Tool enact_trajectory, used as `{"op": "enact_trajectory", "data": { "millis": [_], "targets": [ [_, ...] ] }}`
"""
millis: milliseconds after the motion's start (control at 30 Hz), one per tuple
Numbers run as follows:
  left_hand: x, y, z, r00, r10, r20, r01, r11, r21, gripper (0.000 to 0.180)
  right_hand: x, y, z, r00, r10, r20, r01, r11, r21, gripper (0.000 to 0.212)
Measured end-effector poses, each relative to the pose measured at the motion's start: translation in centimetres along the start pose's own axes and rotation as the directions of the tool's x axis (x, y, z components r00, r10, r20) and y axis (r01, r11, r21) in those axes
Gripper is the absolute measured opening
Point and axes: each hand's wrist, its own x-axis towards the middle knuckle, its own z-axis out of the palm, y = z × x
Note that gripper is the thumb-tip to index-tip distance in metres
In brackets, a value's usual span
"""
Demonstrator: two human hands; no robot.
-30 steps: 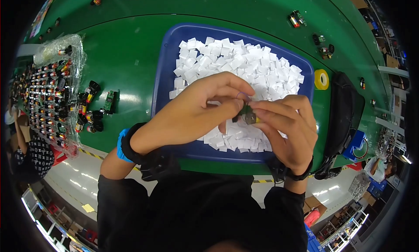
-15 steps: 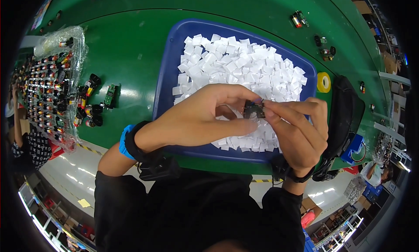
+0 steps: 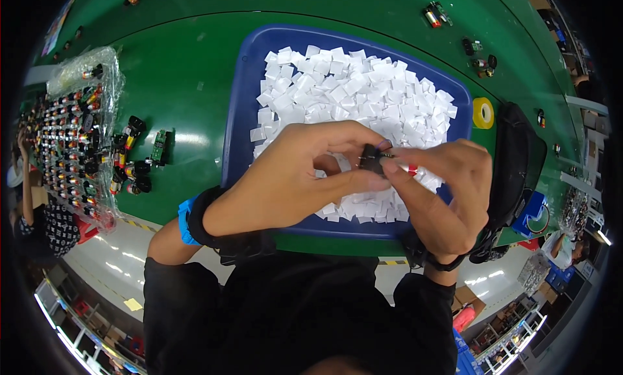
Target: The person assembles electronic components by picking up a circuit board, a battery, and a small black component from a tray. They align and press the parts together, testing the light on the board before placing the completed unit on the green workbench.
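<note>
Above the blue tray (image 3: 241,96) full of small white paper squares (image 3: 357,83), my two hands meet around a small black electronic part (image 3: 372,159) with thin metal pins. My left hand (image 3: 311,167) pinches it from the left between thumb and fingertips. From the other side, the thumb and forefinger of my right hand (image 3: 454,187) close on its right end. A red and white bit (image 3: 413,170) shows under the right fingers; whether it belongs to the part cannot be made out. Fine wires show at the part's top.
On the left, bubble wrap (image 3: 84,66) holds rows of battery-like assemblies (image 3: 71,135), with a green circuit board (image 3: 159,146) beside them. Right of the tray are a yellow tape roll (image 3: 483,112), a black bag (image 3: 517,161) and a blue box (image 3: 530,212). More assemblies (image 3: 433,16) lie farther back.
The black part has turned between my fingers. A red and white bit now shows beneath my right fingers. My right hand has shifted slightly, and the whole view has moved a little.
</note>
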Motion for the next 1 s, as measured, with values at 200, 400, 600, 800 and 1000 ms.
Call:
{"op": "enact_trajectory", "data": {
  "millis": [200, 400, 600, 800, 1000],
  "targets": [
    [0.4, -0.8, 0.8, 0.963, 0.204, -0.177, -0.225, 0.968, -0.108, 0.031, -0.6, -0.4, -0.5, 0.909, 0.415, -0.038, -0.384, 0.870, 0.308, 0.032],
    [0.9, -1.1, 1.0, 0.937, 0.300, -0.179, -0.312, 0.949, -0.039, 0.036, -1.8, -0.4, 0.5, 0.864, 0.494, 0.093, -0.457, 0.696, 0.554, 0.026],
    [0.7, -0.6, 0.7, 0.944, 0.298, -0.139, -0.291, 0.954, 0.071, 0.036, -2.2, -0.7, 0.7, 0.850, 0.520, 0.078, -0.470, 0.685, 0.556, 0.022],
    [0.6, 0.0, 1.2, 0.803, 0.592, -0.070, -0.433, 0.659, 0.615, 0.037, -2.4, -1.0, 0.6, 0.802, 0.555, 0.220, -0.539, 0.514, 0.667, 0.018],
    [0.8, 1.1, 2.3, 0.825, 0.545, -0.150, -0.304, 0.651, 0.696, 0.031, -1.9, -1.2, 1.0, 0.690, 0.652, 0.315, -0.608, 0.285, 0.741, 0.019]
  ]
}}
